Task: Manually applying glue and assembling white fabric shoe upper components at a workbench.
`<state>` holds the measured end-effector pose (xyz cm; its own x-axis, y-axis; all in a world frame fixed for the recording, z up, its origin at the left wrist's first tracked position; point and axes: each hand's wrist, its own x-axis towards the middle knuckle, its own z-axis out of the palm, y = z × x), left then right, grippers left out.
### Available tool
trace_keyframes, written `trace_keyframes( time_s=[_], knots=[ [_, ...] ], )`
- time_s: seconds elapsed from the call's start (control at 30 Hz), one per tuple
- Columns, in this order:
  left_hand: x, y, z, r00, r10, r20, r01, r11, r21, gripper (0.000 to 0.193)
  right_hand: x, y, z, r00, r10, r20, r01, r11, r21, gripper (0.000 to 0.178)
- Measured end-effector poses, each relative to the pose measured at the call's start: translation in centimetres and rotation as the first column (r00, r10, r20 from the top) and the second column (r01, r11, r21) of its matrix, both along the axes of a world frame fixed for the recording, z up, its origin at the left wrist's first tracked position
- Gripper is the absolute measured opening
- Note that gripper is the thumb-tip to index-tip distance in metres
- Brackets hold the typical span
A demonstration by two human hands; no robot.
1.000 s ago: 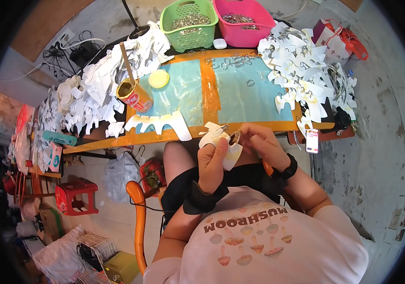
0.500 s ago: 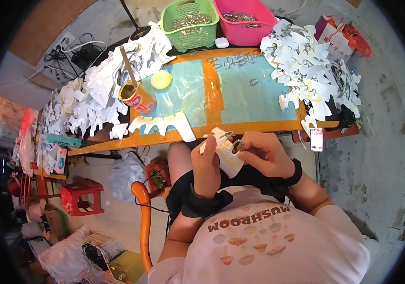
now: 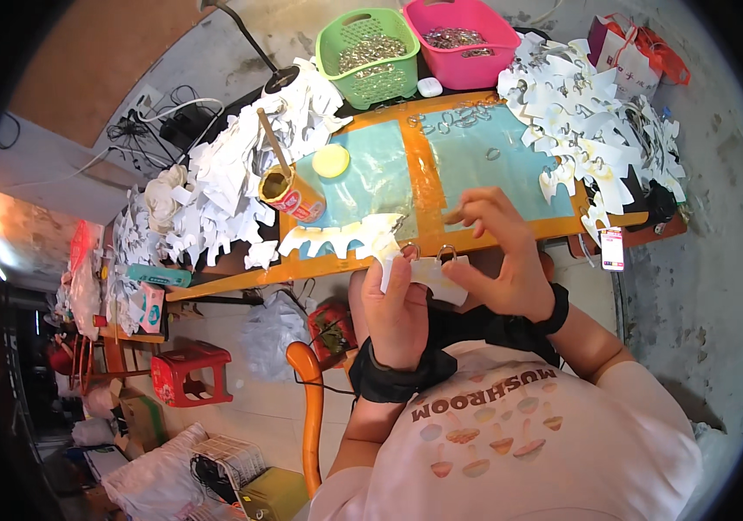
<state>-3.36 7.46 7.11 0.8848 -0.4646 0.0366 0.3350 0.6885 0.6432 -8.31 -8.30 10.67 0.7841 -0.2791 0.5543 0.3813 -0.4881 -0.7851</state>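
My left hand (image 3: 396, 319) is closed on a white cut-out piece (image 3: 439, 284), pinching it just off the table's front edge. Two metal rings stand at the piece's upper edge; one ring (image 3: 448, 252) shows clearly. Beside it my right hand (image 3: 503, 265) has its fingers spread, the thumb close to the piece; whether it touches cannot be told. Just beyond, a white scalloped strip (image 3: 328, 240) with yellowish stains lies along the table's front edge. An open tin (image 3: 295, 196) with a stick in it stands behind that strip.
A round yellow lid (image 3: 331, 161) and loose metal rings (image 3: 463, 117) lie on the blue tabletop. Heaped white pieces (image 3: 233, 165) flank it on the left, ringed pieces (image 3: 571, 113) on the right. Green (image 3: 368, 74) and pink baskets (image 3: 467, 61) of metal parts stand behind.
My right hand has come away from the ring and opened, its fingers lifting toward the table. My left hand keeps the white piece. The whole view has shifted a little.
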Motion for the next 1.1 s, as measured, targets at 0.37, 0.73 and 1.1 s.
trace_keyframes(
  time_s=[0.37, 0.73, 1.1],
  knots=[
    [0.1, 1.2, 1.4, 0.972, 0.192, 0.138, -0.187, 0.981, -0.044, 0.025, 1.8, 4.5, 2.3, 0.979, 0.196, 0.052, -0.199, 0.979, 0.055, 0.018],
    [0.6, 2.2, 1.9, 0.945, 0.222, 0.238, -0.213, 0.975, -0.065, 0.025, 3.1, 5.8, 2.2, 0.983, 0.141, 0.121, -0.157, 0.978, 0.136, 0.012],
    [1.6, 2.8, 2.0, 0.9, 0.334, 0.281, -0.365, 0.928, 0.068, 0.018, 4.1, 3.9, 1.2, 0.843, 0.52, 0.14, -0.515, 0.702, 0.493, 0.007]
  ],
)
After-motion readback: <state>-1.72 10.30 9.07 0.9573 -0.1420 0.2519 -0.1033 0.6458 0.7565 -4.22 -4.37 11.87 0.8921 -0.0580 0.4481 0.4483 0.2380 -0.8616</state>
